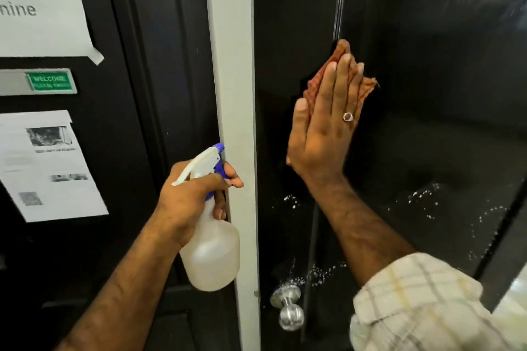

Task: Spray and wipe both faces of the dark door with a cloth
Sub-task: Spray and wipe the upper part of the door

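Note:
The dark glossy door (427,94) fills the right half of the view, with white spray droplets on its lower part. My right hand (325,134) lies flat against it, pressing an orange-brown cloth (368,85) onto the door's face; the cloth sticks out above and right of my fingers. My left hand (188,196) grips a translucent white spray bottle (212,253) by its neck, with a finger at the blue trigger. The bottle hangs in front of the white door frame, nozzle pointing up and right.
A white door frame (233,65) runs vertically between the dark door and a second dark door (137,94) at left. That door carries taped paper notices (42,165) and a green welcome sign (50,82). A silver door knob (288,308) sticks out at the bottom.

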`<act>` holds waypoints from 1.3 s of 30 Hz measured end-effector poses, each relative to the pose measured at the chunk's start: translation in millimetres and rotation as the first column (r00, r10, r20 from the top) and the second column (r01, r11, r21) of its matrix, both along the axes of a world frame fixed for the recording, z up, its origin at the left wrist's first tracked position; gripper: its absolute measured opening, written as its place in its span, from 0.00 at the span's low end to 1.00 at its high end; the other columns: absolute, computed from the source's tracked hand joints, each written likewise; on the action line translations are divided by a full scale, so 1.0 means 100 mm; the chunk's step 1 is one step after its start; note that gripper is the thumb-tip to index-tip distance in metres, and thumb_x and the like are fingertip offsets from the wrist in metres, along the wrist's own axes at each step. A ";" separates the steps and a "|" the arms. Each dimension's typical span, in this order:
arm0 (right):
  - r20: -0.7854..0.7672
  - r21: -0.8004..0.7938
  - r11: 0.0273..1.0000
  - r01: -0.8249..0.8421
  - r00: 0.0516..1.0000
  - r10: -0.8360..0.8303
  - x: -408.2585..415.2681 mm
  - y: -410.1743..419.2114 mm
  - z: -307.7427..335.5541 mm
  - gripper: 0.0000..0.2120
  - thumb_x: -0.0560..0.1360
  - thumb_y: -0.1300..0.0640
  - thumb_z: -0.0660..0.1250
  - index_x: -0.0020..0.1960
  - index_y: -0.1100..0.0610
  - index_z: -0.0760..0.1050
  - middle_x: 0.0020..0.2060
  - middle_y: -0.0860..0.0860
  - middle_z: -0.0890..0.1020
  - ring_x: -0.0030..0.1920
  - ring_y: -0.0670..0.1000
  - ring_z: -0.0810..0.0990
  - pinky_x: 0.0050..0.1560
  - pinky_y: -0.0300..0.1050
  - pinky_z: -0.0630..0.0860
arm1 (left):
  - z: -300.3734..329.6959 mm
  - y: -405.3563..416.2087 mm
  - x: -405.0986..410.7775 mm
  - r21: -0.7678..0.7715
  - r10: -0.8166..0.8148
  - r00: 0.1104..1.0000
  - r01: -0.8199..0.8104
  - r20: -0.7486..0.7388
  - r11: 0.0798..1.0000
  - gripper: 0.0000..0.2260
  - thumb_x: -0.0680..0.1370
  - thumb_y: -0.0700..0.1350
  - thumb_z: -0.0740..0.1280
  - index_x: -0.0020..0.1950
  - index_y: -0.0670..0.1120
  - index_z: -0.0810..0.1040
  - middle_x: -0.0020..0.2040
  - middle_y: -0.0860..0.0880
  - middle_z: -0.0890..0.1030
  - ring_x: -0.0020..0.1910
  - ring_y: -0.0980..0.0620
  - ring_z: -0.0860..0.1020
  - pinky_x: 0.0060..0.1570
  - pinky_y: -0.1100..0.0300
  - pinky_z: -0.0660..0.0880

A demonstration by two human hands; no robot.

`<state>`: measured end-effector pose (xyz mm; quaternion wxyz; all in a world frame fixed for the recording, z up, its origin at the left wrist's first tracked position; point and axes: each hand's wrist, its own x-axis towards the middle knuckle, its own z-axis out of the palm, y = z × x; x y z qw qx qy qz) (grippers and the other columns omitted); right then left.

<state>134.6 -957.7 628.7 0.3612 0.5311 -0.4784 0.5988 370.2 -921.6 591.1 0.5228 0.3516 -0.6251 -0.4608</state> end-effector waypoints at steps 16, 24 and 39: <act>0.042 0.082 0.996 -0.029 0.999 0.025 0.12 0.03 -0.55 0.31 0.86 0.55 0.61 0.82 0.73 0.58 0.82 0.71 0.59 0.83 0.74 0.54 0.82 0.73 0.51 | -0.34 0.10 -0.14 0.024 0.010 1.000 -0.009 -0.013 1.000 0.05 0.76 0.35 0.69 0.50 0.37 0.82 0.50 0.37 0.86 0.25 0.46 0.74 0.33 0.52 0.78; -0.559 0.213 0.940 0.268 0.822 -0.108 -0.73 0.38 -1.65 0.36 0.85 0.49 0.67 0.85 0.62 0.58 0.86 0.61 0.56 0.85 0.65 0.57 0.82 0.71 0.55 | -0.36 0.09 -0.17 0.037 -0.014 0.999 0.015 -0.033 0.999 0.05 0.75 0.36 0.70 0.49 0.38 0.83 0.50 0.36 0.86 0.24 0.45 0.74 0.33 0.52 0.78; -0.371 0.267 0.907 0.325 0.904 -0.215 -0.70 0.50 -1.50 0.29 0.86 0.50 0.65 0.84 0.55 0.64 0.85 0.56 0.61 0.85 0.68 0.55 0.76 0.83 0.53 | -0.30 0.14 -0.32 0.040 -0.120 0.993 0.120 0.007 0.992 0.11 0.72 0.41 0.69 0.50 0.37 0.82 0.49 0.37 0.86 0.23 0.46 0.74 0.35 0.50 0.79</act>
